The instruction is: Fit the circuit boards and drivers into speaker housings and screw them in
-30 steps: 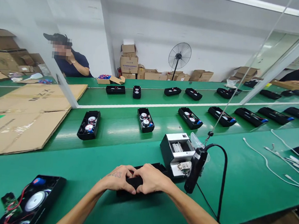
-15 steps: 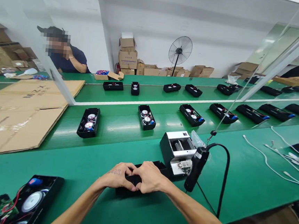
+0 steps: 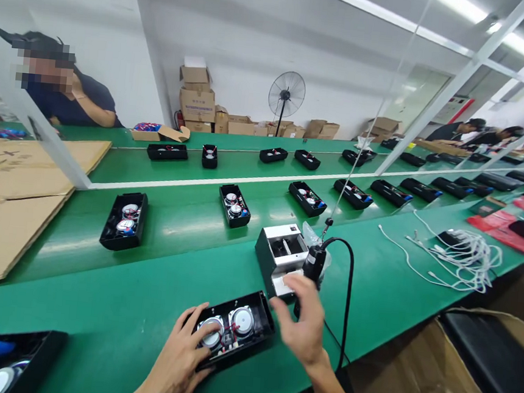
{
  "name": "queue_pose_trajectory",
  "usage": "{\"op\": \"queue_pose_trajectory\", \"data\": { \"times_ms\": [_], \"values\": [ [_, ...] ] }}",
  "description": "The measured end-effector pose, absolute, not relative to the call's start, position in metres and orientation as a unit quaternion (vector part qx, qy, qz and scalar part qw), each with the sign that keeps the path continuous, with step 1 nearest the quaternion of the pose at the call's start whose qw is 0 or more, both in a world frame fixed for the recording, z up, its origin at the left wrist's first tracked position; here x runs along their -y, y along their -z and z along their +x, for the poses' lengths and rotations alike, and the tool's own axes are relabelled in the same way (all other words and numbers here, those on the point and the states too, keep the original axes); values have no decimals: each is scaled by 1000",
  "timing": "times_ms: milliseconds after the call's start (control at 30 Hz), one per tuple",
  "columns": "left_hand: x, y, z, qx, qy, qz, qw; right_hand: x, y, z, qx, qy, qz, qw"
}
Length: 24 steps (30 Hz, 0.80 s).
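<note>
In the head view, the left hand [image 3: 182,361] rests at about 6 o'clock on the green surface [image 3: 110,305], its fingers [image 3: 197,317] spread apart and laid over the near left end of an open black speaker housing [image 3: 232,328], touching its rim and the left of two round silver drivers inside. The housing lies flat, tilted a little with its right end farther away, directly ahead of the person. The right hand [image 3: 303,328] hovers just to the housing's right, at about 5 o'clock, its fingers loosely apart and curled, holding nothing, close to a black electric screwdriver [image 3: 311,268] that hangs upright from a cord and trails a black cable [image 3: 347,302]. Just behind the screwdriver, at about 1 o'clock from the housing, stands a small white and black box-shaped machine [image 3: 281,256]. Farther out, toward 12 o'clock, more open black housings [image 3: 234,205] lie spaced along the conveyor belt, and flattened cardboard [image 3: 9,199] covers the surface at 10 o'clock. A tangle of white cables [image 3: 459,253] lies at 2 o'clock. Another person [image 3: 69,97] sits across the line at 11 o'clock, and a standing fan [image 3: 286,94] is by the far wall.
</note>
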State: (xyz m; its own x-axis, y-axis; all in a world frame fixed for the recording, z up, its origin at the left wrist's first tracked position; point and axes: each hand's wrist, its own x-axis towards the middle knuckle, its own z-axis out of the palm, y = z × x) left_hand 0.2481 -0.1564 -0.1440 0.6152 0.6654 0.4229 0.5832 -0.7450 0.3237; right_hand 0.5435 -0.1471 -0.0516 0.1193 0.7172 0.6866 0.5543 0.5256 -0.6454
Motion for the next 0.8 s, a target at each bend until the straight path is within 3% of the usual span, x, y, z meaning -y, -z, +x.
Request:
{"op": "queue_pose_trajectory", "data": {
  "times_ms": [100, 233, 300, 533, 800],
  "values": [
    [167, 148, 252, -336, -294, 895, 19, 141, 69, 586, 486, 45, -609, 625],
    [165, 143, 254, -338, -304, 890, 23, 135, 94, 608, 471, -140, -683, 540],
    [163, 144, 254, -335, -308, 890, 21, 139, 102, 604, 457, -214, -662, 555],
    [165, 151, 251, -344, -312, 885, 22, 152, 102, 586, 424, -276, -544, 670],
    [163, 146, 260, -356, -325, 876, 25, 117, 48, 594, 397, -184, -470, 766]
  ]
}}
